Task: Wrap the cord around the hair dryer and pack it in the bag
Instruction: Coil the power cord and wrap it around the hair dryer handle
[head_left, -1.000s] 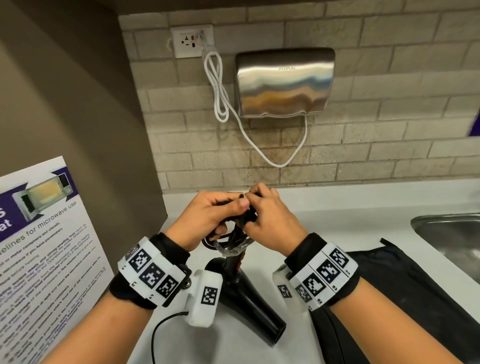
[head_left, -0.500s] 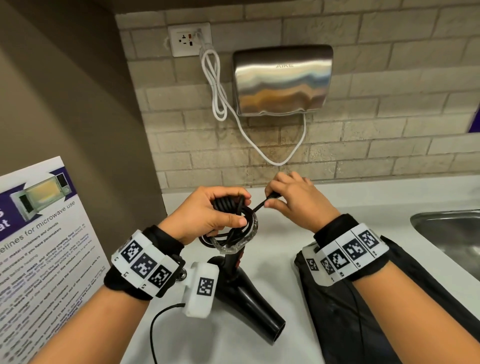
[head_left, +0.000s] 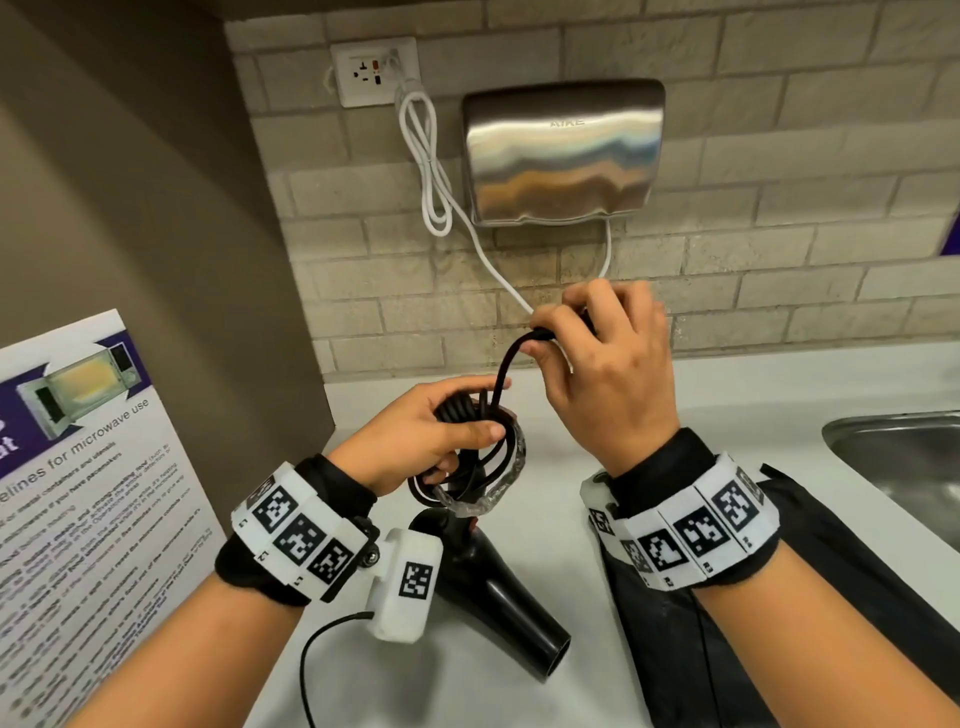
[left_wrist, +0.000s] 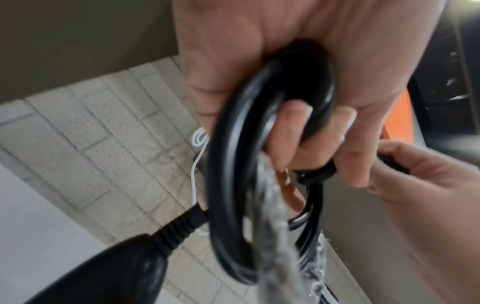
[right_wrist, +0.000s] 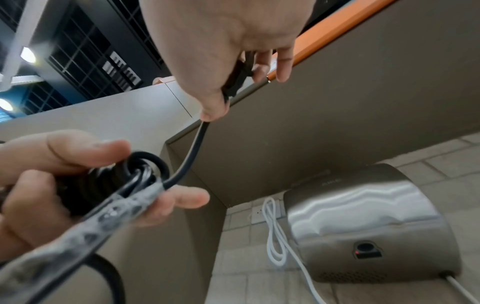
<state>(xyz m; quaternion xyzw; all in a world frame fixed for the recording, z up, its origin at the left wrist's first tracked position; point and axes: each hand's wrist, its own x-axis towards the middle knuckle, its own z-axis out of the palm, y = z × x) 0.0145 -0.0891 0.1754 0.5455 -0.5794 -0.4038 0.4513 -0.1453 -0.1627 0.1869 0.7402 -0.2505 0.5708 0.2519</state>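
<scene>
Left hand (head_left: 415, 441) grips the coiled cord (head_left: 483, 447) above the hair dryer (head_left: 498, 587) on the tabletop; right hand (head_left: 602, 364) pinches the plug end, pulled up and away; keep the tail taut, tuck it through snugly; bag (head_left: 810, 597) lies by the right edge.

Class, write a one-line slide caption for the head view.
Left hand grips coiled cord; right hand pulls its end above the hair dryer.
</scene>
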